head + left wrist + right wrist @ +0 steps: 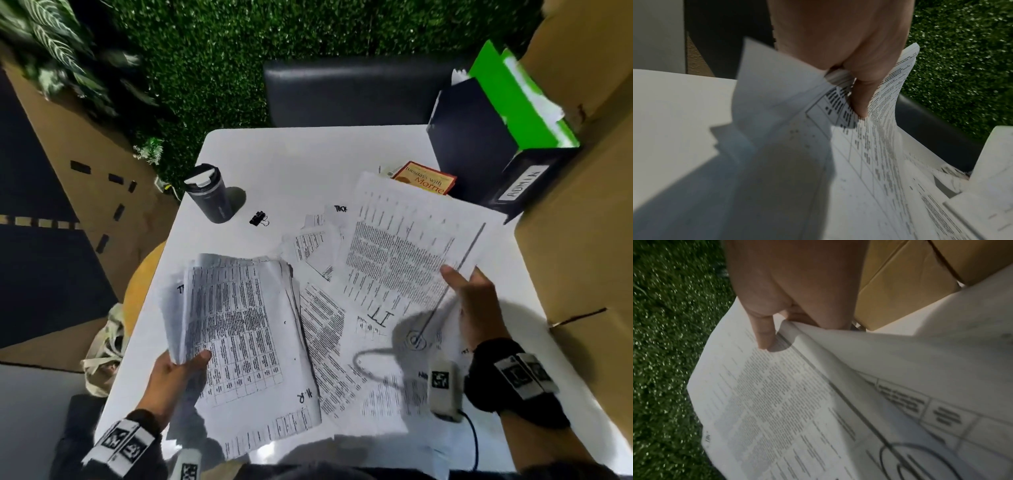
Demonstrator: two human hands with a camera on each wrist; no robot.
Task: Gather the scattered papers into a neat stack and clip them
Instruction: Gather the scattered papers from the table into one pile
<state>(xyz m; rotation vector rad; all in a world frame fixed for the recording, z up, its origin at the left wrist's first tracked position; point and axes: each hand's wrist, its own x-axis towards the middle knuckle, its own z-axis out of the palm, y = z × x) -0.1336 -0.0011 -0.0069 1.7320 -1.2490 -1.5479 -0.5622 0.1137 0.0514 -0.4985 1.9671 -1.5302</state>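
Note:
My left hand (181, 368) grips a thick bundle of printed sheets (239, 329) by its near left edge, thumb on top; the left wrist view shows the thumb (861, 97) pressed on the bundle (869, 162). My right hand (469, 291) pinches a printed sheet marked "IT" (404, 253) at its right edge, lifted off the table; in the right wrist view the thumb (764, 335) lies on that sheet (766, 394). More loose papers (329, 349) lie spread between the hands. A black binder clip (258, 218) sits on the white table (291, 161), far left of the papers.
A dark travel mug (210, 193) stands at the table's far left. An orange book (426, 178) and a dark file box labelled "ADMIN" (493, 150) with green folders sit at the far right. Cardboard boxes (582, 222) border the right edge. A black chair (352, 90) stands behind.

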